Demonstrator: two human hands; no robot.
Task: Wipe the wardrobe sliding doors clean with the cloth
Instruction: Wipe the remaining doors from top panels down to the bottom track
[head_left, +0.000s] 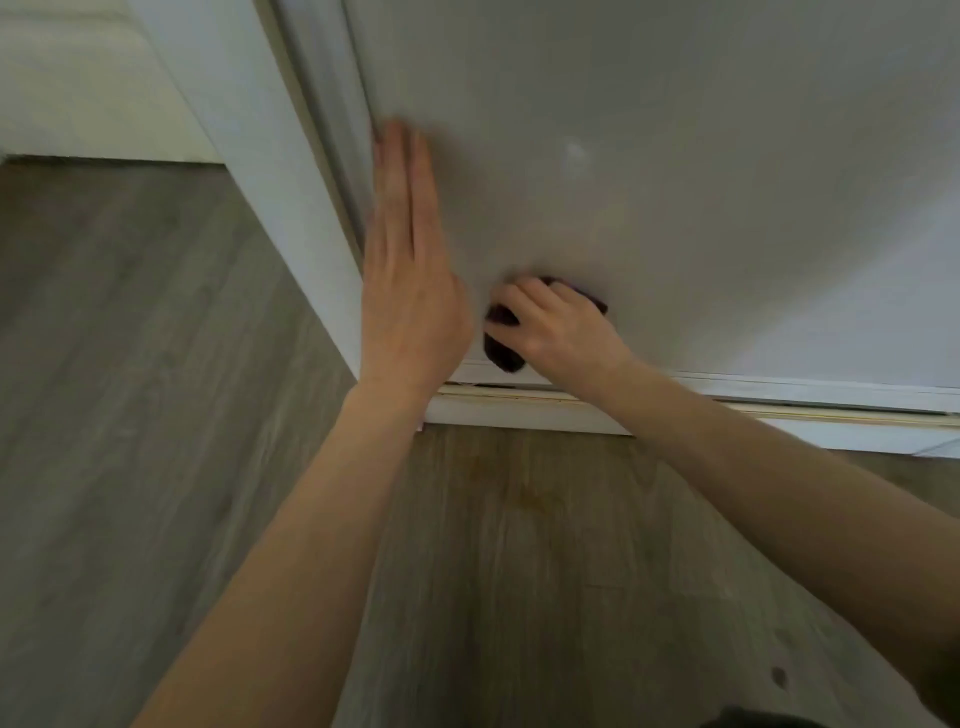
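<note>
Grey wood-look flooring (519, 571) fills the near view. Beyond it I see my left hand (410, 291) laid flat, fingers straight and together, on the pale wardrobe sliding door (675, 156) near its left edge. Just beside it, my right hand (561, 332) curls over a dark cloth (501, 353), low on the panel above the bottom track (779, 410). Blur hides its colour, perhaps purple.

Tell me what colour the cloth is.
Dark purple, nearly maroon; the cloth shows in the head view under the right hand.
</note>
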